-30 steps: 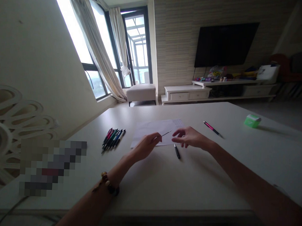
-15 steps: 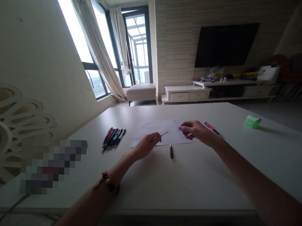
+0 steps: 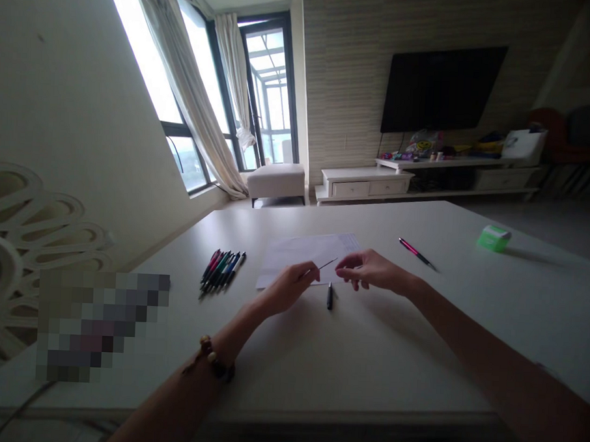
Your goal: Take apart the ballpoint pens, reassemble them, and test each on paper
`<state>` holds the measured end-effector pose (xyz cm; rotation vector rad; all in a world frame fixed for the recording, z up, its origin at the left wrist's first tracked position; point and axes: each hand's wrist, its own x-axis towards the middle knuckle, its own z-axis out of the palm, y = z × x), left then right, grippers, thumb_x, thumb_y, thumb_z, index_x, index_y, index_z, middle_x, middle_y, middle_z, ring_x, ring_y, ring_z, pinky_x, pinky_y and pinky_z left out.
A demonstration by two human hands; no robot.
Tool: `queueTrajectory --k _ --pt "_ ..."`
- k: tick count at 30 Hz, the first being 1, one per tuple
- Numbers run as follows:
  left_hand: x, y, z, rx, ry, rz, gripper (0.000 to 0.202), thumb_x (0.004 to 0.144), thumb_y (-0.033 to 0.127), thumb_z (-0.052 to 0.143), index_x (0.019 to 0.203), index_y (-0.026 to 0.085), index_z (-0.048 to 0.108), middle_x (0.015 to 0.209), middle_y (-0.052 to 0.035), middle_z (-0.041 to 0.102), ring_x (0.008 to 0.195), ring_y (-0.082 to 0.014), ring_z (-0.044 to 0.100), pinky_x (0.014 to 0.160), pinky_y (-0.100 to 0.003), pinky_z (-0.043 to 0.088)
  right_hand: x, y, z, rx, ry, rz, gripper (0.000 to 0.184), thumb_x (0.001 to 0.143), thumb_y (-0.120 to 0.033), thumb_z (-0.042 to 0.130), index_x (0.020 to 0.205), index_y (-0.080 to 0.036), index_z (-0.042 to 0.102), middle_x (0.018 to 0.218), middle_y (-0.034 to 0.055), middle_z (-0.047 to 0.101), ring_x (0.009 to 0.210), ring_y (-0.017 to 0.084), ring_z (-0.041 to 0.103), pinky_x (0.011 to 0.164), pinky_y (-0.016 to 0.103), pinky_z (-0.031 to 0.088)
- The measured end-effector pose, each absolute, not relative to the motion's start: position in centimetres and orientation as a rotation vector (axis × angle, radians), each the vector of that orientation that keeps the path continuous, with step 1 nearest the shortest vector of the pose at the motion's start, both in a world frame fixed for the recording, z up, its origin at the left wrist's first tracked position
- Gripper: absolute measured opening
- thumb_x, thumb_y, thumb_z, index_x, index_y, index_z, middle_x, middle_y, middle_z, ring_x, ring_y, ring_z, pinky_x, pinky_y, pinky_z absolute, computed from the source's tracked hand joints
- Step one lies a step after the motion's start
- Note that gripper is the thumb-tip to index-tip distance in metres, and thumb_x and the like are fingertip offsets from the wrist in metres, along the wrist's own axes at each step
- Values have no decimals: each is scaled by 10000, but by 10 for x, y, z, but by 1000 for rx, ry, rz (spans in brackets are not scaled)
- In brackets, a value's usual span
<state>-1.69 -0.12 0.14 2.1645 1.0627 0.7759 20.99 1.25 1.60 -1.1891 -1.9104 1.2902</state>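
Observation:
A thin pen refill (image 3: 328, 263) sticks out of the closed fingers of my left hand (image 3: 292, 286), its end pointing up and to the right. Close by, my right hand (image 3: 366, 271) has its thumb and fingers drawn together near that end; whatever they hold, if anything, is too small to make out. Beneath both hands lies a sheet of white paper (image 3: 286, 253) with some print at its right side. A black pen barrel (image 3: 329, 297) rests on the table just in front of the paper, between my hands.
Several pens (image 3: 221, 273) lie side by side to the left of the paper. A pink and black pen (image 3: 415, 253) is on the right, and a green box (image 3: 494, 238) stands farther right. The white table (image 3: 288, 370) ends at a near edge. A blurred-out object (image 3: 104, 327) sits at left.
My right hand has moved left and down, nearer to the refill's end. My left hand has shifted slightly to the right with the refill. The black barrel lies slightly farther left.

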Motion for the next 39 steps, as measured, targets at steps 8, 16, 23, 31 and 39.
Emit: queueTrajectory --k 8,16,23,31,39 --pt "-11 -2 -6 1889 898 763 341 875 451 430 807 138 549 566 49 358 505 -66 320 461 -186 243 186 5 11 -888 -1491 1357 476 572 -536 749 796 -123 673 643 37 632 539 101 559 475 212 391" --pt "-16 2 -5 1873 997 824 348 875 426 438 960 125 590 560 45 403 492 -71 369 461 -191 297 224 23 10 -1199 -1658 1288 478 659 -591 665 665 -120 583 452 -38 478 377 54 388 385 207 268" --pt "-15 7 -7 1757 979 896 304 860 373 497 1066 150 493 767 -51 647 593 -123 592 548 -238 445 209 25 -11 -1440 -1972 1183 439 721 -523 646 815 -95 662 589 30 614 465 88 493 453 215 366" --pt "-9 -3 4 1425 816 997 290 811 392 609 913 149 488 921 -108 692 843 -198 657 814 -375 490 191 0 11 -1094 -1919 1266 496 778 -584 551 868 -104 642 644 21 592 490 75 503 439 197 355" --pt "-2 -6 2 1432 798 961 430 777 460 621 1056 151 513 998 -118 668 855 -209 662 805 -377 492 197 -5 22 -1112 -2024 1274 451 748 -533 610 863 -100 665 668 33 618 508 79 504 483 213 390"
